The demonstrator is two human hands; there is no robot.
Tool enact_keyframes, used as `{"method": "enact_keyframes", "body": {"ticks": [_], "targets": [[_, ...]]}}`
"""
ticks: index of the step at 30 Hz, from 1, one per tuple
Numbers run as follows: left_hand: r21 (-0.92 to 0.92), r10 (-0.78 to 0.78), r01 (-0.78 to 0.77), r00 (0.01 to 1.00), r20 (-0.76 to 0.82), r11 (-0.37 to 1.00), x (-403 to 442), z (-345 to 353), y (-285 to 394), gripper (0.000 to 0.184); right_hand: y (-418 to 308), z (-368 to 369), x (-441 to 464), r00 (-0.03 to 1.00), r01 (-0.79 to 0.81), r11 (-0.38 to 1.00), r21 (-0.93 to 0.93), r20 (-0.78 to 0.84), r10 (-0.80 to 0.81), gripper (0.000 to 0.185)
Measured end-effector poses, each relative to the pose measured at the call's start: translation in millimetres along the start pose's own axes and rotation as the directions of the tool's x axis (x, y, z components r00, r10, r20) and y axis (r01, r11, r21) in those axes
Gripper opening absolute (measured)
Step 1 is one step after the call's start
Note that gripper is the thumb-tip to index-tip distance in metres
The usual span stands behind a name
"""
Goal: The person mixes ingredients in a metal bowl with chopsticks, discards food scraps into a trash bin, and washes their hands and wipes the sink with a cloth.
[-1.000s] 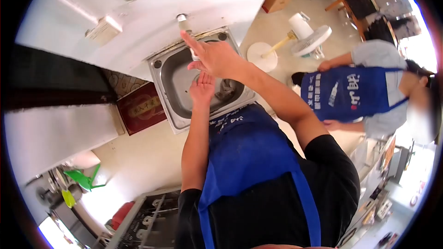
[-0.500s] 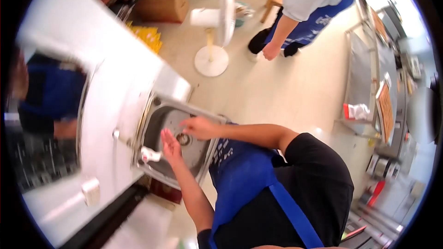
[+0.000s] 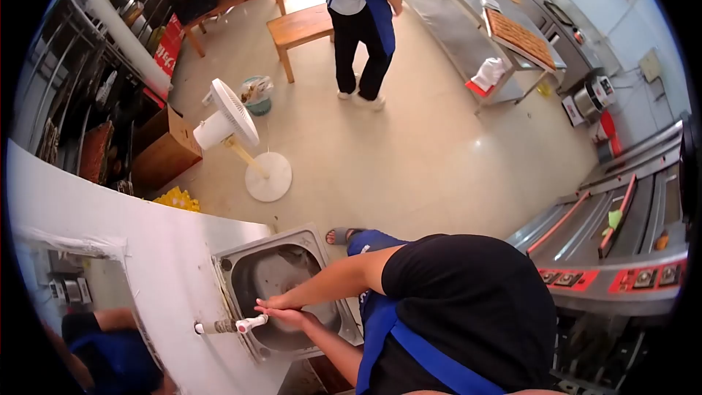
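A white tap (image 3: 251, 324) sticks out from the wall over a steel sink (image 3: 235, 272). Just beyond its spout my left hand (image 3: 290, 316) lies palm up with its fingers extended, holding nothing. My right hand (image 3: 276, 303) rests on or just above the left one, fingers stretched out, with no object in it. Both hands are over the near side of the basin. Whether water is running I cannot make out.
A white fan (image 3: 235, 118) stands on the floor past the sink. Farther off, a person (image 3: 362, 25) stands beside a wooden bench (image 3: 301, 28). A steel table on the right carries a tray of brown food (image 3: 521, 38). A mirror (image 3: 95, 300) hangs on the wall.
My hands were apart over the sink; now they have come together beside the tap. The view has turned, and the other person appears farther away, back turned.
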State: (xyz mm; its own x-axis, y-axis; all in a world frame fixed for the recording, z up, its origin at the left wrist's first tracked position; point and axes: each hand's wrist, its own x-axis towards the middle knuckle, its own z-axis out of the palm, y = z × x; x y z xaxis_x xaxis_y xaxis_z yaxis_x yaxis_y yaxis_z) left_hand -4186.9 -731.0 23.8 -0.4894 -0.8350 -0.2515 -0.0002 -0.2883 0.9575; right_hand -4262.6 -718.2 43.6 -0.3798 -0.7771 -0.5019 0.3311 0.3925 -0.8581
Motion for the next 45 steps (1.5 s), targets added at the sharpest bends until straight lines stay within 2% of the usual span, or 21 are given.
{"method": "enact_keyframes", "body": {"ticks": [1, 2, 3, 4, 6, 9, 10, 11, 13, 14, 15, 16, 18, 20, 24, 31, 38, 45], "targets": [[-0.019, -0.050, 0.049, 0.997, -0.052, 0.999, 10.8, 0.6, -4.9, 0.068, -0.7, 3.3, -3.5, 1.000, 0.000, 1.000, 0.015, -0.018, 0.001, 0.063], [-0.163, -0.214, 0.238, 0.964, 0.156, 0.957, 45.8, -30.4, -40.3, 0.064, -1.5, 6.6, -5.4, 0.999, 0.001, 0.999, 0.032, -0.032, 0.000, 0.064], [-0.162, -0.211, 0.239, 0.963, 0.170, 0.958, 53.7, -31.0, -47.0, 0.064, -3.8, 9.8, -8.8, 0.999, 0.002, 0.999, 0.050, -0.042, 0.000, 0.065], [-0.322, -0.201, 0.215, 0.977, 0.075, 0.922, 57.4, -24.4, -49.9, 0.061, -0.4, 11.6, -7.8, 0.999, -0.002, 0.998, 0.066, -0.047, 0.005, 0.066], [-0.476, -0.198, 0.169, 0.980, -0.012, 0.863, 55.0, -7.5, -31.0, 0.059, -2.9, 13.9, -11.9, 0.999, -0.010, 0.995, 0.102, -0.050, 0.015, 0.067], [-0.243, -0.262, 0.255, 0.965, 0.003, 0.936, 12.4, 20.9, 40.6, 0.062, 0.5, 12.6, -6.5, 0.999, -0.017, 0.984, 0.178, -0.047, 0.026, 0.070], [-0.163, -0.281, 0.276, 0.960, -0.005, 0.947, 6.4, 28.1, 52.7, 0.065, -3.2, 10.4, -6.9, 0.999, -0.022, 0.979, 0.204, -0.039, 0.030, 0.071], [-0.167, -0.274, 0.269, 0.962, -0.010, 0.949, 8.9, 25.4, 47.2, 0.065, -3.4, 11.9, -5.0, 0.999, -0.029, 0.972, 0.233, -0.024, 0.035, 0.072], [0.007, -0.274, 0.282, 0.924, 0.268, 0.959, 8.1, 11.7, 28.4, 0.069, -3.1, 13.2, -0.3, 0.999, -0.047, 0.958, 0.281, 0.007, 0.047, 0.074], [0.005, -0.060, 0.063, 0.913, 0.404, 0.998, 5.0, 8.5, 24.9, 0.068, -2.5, 12.7, 3.7, 0.998, -0.054, 0.950, 0.308, 0.023, 0.050, 0.075], [-0.002, -0.032, 0.036, 0.919, 0.394, 0.999, 9.3, 7.5, 22.2, 0.068, -2.8, 12.8, 7.3, 0.998, -0.060, 0.941, 0.334, 0.036, 0.051, 0.076], [-0.025, -0.065, 0.078, 0.939, 0.338, 0.997, 16.7, 6.6, 18.1, 0.068, -2.7, 12.4, 11.2, 0.998, -0.063, 0.931, 0.360, 0.051, 0.048, 0.077], [-0.132, -0.236, 0.265, 0.950, 0.203, 0.955, 36.9, 4.1, 13.0, 0.068, -4.9, 10.5, 17.5, 0.996, -0.068, 0.910, 0.409, 0.075, 0.041, 0.079], [-0.235, -0.319, 0.345, 0.937, 0.143, 0.909, 52.3, -2.8, 6.9, 0.068, -4.6, 11.5, 19.4, 0.994, -0.093, 0.898, 0.429, 0.098, 0.056, 0.079], [-0.315, -0.358, 0.381, 0.925, 0.132, 0.869, 60.7, -1.3, -3.3, 0.068, -6.1, 1.4, 15.7, 0.992, -0.104, 0.927, 0.360, 0.101, 0.072, 0.073], [-0.255, -0.312, 0.308, 0.950, 0.027, 0.917, 42.6, 11.1, 13.1, 0.059, -8.7, -5.2, 5.9, 0.997, -0.053, 0.975, 0.217, 0.064, 0.040, 0.064], [-0.187, -0.250, 0.246, 0.968, 0.003, 0.951, 33.4, 14.8, 15.8, 0.050, -14.3, -11.7, -14.4, 0.998, 0.061, 0.991, -0.121, -0.026, -0.065, 0.054], [-0.263, -0.258, 0.226, 0.962, -0.094, 0.938, 45.4, 17.9, 10.8, 0.042, -29.0, -27.9, -20.0, 0.994, 0.067, 0.908, -0.413, -0.057, -0.099, 0.045]]}}
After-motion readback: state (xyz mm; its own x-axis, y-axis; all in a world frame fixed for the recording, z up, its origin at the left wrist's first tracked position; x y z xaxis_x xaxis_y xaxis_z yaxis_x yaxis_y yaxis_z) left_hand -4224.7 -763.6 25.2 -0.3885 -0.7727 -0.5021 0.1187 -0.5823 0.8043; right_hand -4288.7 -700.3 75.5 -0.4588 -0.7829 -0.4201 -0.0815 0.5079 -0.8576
